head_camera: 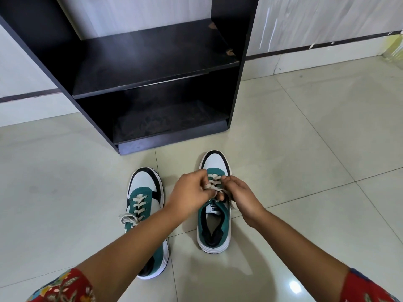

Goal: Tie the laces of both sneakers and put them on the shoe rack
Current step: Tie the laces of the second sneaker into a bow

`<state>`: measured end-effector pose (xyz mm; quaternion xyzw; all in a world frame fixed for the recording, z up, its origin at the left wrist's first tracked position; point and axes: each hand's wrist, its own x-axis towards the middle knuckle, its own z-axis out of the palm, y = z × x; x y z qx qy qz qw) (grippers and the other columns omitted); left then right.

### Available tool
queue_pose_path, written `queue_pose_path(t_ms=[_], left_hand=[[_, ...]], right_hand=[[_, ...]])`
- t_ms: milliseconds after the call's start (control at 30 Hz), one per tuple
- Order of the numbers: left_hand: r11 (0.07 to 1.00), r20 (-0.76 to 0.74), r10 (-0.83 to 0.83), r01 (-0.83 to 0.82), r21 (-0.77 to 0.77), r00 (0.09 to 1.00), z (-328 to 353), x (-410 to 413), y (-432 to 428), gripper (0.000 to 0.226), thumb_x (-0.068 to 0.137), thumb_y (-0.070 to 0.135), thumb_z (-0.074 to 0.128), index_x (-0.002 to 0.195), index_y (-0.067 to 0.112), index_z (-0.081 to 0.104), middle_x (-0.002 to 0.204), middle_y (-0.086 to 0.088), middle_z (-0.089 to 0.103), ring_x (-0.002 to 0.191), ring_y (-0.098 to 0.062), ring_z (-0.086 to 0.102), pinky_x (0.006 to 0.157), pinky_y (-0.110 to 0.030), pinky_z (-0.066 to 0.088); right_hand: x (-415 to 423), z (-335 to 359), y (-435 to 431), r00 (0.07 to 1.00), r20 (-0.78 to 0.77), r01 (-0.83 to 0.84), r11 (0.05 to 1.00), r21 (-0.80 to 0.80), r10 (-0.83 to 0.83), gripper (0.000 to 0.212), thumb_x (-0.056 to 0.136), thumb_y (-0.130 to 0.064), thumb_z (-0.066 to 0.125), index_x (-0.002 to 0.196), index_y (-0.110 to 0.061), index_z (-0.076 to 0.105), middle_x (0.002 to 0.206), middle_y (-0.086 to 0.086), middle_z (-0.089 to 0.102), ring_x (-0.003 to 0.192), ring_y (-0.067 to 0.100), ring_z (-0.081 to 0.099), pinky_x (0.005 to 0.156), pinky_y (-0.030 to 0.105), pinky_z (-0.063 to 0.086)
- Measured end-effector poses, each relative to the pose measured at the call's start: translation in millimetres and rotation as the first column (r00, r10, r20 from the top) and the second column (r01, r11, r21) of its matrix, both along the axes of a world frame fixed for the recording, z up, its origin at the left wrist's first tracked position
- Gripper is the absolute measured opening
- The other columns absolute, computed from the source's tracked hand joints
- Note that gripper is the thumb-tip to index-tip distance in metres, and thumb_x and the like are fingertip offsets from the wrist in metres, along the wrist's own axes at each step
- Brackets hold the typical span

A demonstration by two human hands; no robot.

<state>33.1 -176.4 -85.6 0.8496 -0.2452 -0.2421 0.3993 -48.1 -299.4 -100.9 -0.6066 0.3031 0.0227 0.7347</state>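
A: Where are the sneakers?

B: Both on the tiled floor (305,138), in front of the black rack (152,83). The right sneaker (214,227) lies nearer the rack, the left sneaker (144,205) a little further back and to the left, with a strip of floor between them.

A: Which way do they point?

B: Toes toward the rack, heels toward the person. The right one's long axis runs nearly straight away from the camera. The left one's runs much the same way, its toe leaning slightly right. Both stand upright on their soles.

A: And the hands?

B: Both are over the right sneaker's tongue. The left hand (188,192) has its fingers curled in, pinching the beige laces (212,182). The right hand (242,197) is closed too, gripping the lace from the other side. The two hands nearly touch above the eyelets.

A: The left sneaker's laces?

B: Its bow (128,219) sits at the top eyelets, loops falling to the left. The left forearm crosses over that shoe's heel half.

A: The rack?

B: Two shelves show, no shoes on either.
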Motion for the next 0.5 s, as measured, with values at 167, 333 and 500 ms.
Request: queue_pose_path(t_ms=[167, 333, 500], left_hand=[[0.965, -0.687, 0.245, -0.243, 0.103, 0.684, -5, 9, 6, 0.026, 0.069, 0.008, 0.075, 0.061, 0.018, 0.052, 0.063, -0.001, 0.051, 0.041, -0.005, 0.028, 0.036, -0.015, 0.018], [0.944, -0.733, 0.27, -0.32, 0.075, 0.624, -3, 7, 9, 0.019, 0.073, 0.006, 0.07, 0.066, 0.015, 0.055, 0.061, 0.001, 0.054, 0.041, -0.004, 0.029, 0.035, -0.014, 0.02], [0.946, -0.547, 0.264, -0.324, -0.013, 0.794, 2, 1, 7, 0.032, 0.068, -0.003, 0.075, 0.061, 0.014, 0.049, 0.059, 0.0, 0.054, 0.041, 0.0, 0.047, 0.038, -0.012, 0.032]], right_hand=[[-12, 3, 9, 0.994, 0.105, -0.005, 0.99, -0.14, 0.02, 0.037, 0.097, -0.021, 0.042, 0.063, -0.014, 0.053, 0.052, -0.006, 0.054, 0.047, 0.0, 0.049, 0.054, 0.01, 0.04], [-19, -8, 13, 0.991, 0.115, -0.018, 0.909, -0.416, 0.072, 0.02, 0.081, -0.02, 0.069, 0.07, -0.002, 0.068, 0.082, -0.003, 0.06, 0.075, -0.001, 0.058, 0.072, 0.011, 0.043], [-11, -2, 10, 0.989, -0.016, 0.144, 0.989, -0.034, -0.145, 0.006, 0.077, -0.004, 0.069, 0.078, 0.001, 0.072, 0.068, 0.003, 0.07, 0.058, 0.002, 0.065, 0.058, 0.01, 0.049]])
